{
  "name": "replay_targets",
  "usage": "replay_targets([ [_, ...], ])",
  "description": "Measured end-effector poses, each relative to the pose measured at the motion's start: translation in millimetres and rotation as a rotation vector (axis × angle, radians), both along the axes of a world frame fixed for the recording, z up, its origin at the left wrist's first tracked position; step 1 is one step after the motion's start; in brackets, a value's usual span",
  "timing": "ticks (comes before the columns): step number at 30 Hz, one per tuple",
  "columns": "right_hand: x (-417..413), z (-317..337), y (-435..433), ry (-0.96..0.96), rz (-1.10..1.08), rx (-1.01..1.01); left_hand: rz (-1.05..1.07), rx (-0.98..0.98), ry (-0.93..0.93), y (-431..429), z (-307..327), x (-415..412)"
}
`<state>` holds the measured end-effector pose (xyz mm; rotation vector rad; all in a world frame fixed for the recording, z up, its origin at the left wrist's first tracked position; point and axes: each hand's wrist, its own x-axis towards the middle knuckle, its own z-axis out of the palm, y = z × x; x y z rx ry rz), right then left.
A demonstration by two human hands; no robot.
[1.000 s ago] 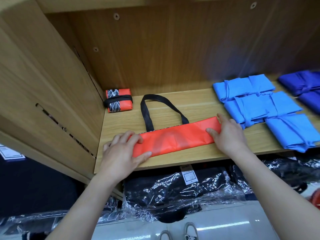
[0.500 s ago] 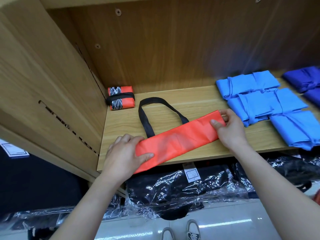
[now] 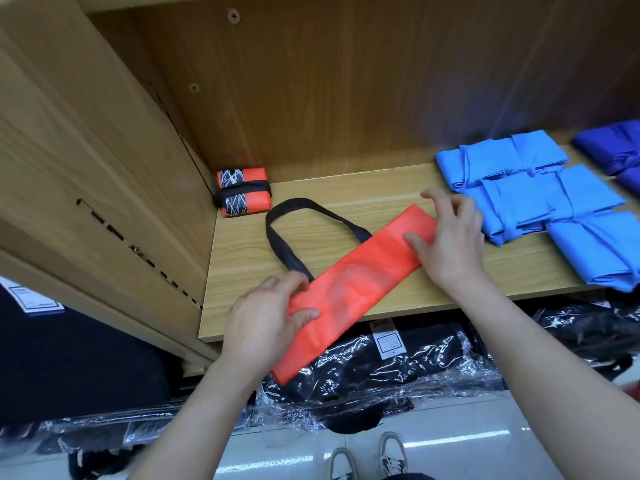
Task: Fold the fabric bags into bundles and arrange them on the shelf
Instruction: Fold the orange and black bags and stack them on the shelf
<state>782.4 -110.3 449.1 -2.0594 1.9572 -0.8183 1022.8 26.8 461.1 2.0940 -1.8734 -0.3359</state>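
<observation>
Head view: both my hands grip the orange bag (image 3: 353,289), left hand (image 3: 266,323) closed on its near end, right hand (image 3: 450,244) pinching the far end, on the shelf (image 3: 242,271). One orange bundle (image 3: 242,190) and blue bundles (image 3: 540,202) are finished; this strip is not rolled yet.

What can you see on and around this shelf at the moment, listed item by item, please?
Orange bag strip: one, orange, lying diagonally, its near end past the shelf edge.
Black handle: one loop, on the shelf board.
Finished orange bundle: one, black-strapped, back left corner.
Light blue bundles: three, right side.
Dark blue bundles: at least two, far right.
Wrapped black items: several, below the shelf.
Shelf: one, wood.
Shoes: two, on the floor.
Left hand: on the strip's near end.
Right hand: on the far end.
</observation>
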Motion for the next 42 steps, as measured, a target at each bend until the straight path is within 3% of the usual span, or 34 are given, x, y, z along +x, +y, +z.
replay_targets([
  [5,13,-3,47,0.162,0.67,0.135,-0.007,0.036,0.067,3,2,-11],
  [9,1,-17,67,0.199,0.755,0.172,-0.08,0.167,0.362,11,5,-10],
  [11,-9,-15,66,0.244,0.823,0.209,-0.231,0.145,0.33,17,8,-8],
  [13,-13,-18,67,0.284,0.861,0.177,-0.375,-0.046,0.181,20,11,-3],
  [15,-14,-25,70,0.218,0.834,0.096,-0.506,-0.138,0.007,19,15,1],
  [18,-12,-30,71,0.051,0.767,0.097,-0.535,0.126,-0.201,13,18,2],
  [20,-11,-26,69,-0.087,0.737,0.175,-0.495,0.279,-0.038,8,11,1],
  [22,-8,-16,70,-0.193,0.74,0.215,-0.452,0.106,0.205,1,-1,-6],
  [24,-4,-5,74,-0.265,0.693,0.214,-0.279,-0.074,0.345,-8,-12,-15],
  [29,9,-12,75,-0.471,0.44,0.214,-0.015,0.077,0.375,-25,-15,-31],
  [35,28,-18,82,-0.414,0.25,0.131,0.032,0.134,0.008,-25,0,-50],
  [42,30,-22,77,-0.271,0.246,0.132,-0.05,-0.147,-0.238,6,23,-36],
])
